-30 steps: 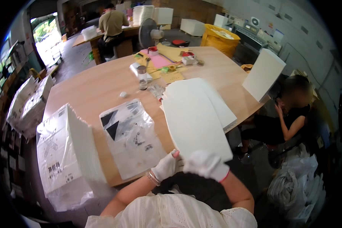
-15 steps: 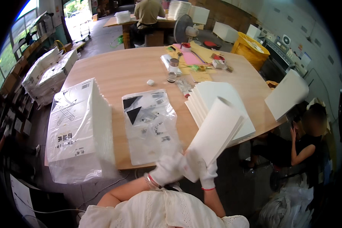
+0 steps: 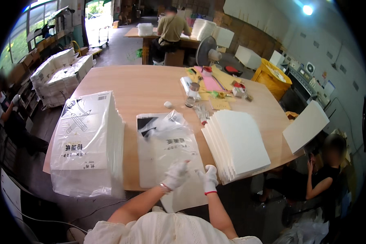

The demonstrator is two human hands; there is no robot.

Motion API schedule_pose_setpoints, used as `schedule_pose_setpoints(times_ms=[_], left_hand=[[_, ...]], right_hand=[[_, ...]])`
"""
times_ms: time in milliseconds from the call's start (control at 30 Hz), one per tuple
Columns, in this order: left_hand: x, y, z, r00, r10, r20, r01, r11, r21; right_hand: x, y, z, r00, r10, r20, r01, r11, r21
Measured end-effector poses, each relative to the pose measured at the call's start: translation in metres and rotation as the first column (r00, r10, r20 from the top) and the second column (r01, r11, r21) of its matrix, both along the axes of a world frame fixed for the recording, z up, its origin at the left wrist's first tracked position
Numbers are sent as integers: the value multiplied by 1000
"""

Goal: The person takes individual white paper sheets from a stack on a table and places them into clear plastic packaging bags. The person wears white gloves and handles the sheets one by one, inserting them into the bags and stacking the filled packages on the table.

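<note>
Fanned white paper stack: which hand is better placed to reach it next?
Right hand, I'd judge: it sits just left of the paper stack's near end. The left hand is farther off, in front of the plastic bag, and would likely have to reach past the right.

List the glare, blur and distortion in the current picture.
Head view: doorway washed out, ceiling lamp flaring; head view: whitish sheen on the clear plastic bag; head view: left hand slightly smeared; head view: black, rounded fisheye corners.
</note>
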State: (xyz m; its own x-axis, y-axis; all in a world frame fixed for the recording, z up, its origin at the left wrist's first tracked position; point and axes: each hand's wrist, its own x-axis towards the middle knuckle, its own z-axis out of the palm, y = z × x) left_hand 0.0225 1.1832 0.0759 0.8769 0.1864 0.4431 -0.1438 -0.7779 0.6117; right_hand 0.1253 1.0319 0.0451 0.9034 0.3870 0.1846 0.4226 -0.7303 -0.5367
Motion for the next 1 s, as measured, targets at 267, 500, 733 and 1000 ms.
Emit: schedule_pose_setpoints(times_ms=[267, 500, 733, 1000], left_hand=[[-32, 78, -98, 904, 392, 171, -427, 832, 353], [-75, 79, -58, 484, 655, -581, -682, 698, 219], [-222, 17, -28, 968, -96, -232, 13, 942, -335], [-177, 28, 20, 818, 221, -530, -523, 669, -529]], right_hand=[[77, 71, -30, 962, 88, -259, -172, 930, -325], [18, 17, -15, 914, 183, -361, -292, 917, -273], [-92, -77, 45, 875, 451, -176, -461, 887, -19], [-95, -98, 13, 890, 353, -289, -372, 928, -12]])
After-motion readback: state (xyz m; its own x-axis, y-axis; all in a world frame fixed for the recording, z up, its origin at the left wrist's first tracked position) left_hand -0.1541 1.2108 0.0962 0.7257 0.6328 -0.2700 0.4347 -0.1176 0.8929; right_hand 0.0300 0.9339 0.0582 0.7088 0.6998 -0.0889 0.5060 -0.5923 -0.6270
